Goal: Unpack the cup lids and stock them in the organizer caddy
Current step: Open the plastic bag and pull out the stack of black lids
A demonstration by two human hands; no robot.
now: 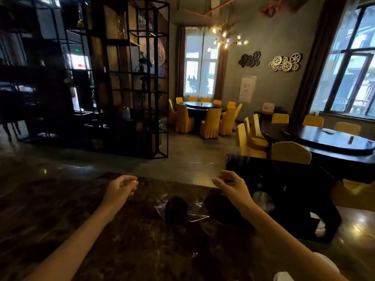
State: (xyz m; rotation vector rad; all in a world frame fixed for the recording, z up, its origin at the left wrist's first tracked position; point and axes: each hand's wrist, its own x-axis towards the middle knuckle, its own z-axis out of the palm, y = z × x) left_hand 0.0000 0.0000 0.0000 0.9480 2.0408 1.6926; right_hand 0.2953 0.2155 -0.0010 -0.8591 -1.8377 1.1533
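A stack of black cup lids [175, 207] lies on a crumpled clear plastic wrapper [197, 209] on the dark marble counter. A second dark stack of lids [220, 206] lies just to its right, partly behind my right forearm. The black organizer caddy [284, 191] stands at the right, with clear cups [262, 198] in a front slot. My left hand [121, 187] hovers above the counter left of the wrapper, fingers loosely curled and empty. My right hand [231, 184] floats beside the caddy's left wall, fingers spread, holding nothing.
The marble counter [81, 209] reaches to a far edge just beyond my hands. A tall black metal shelf [129, 78] stands across the aisle. Round dark tables with yellow chairs [209, 122] fill the room behind. A white object [320, 226] lies low by the caddy.
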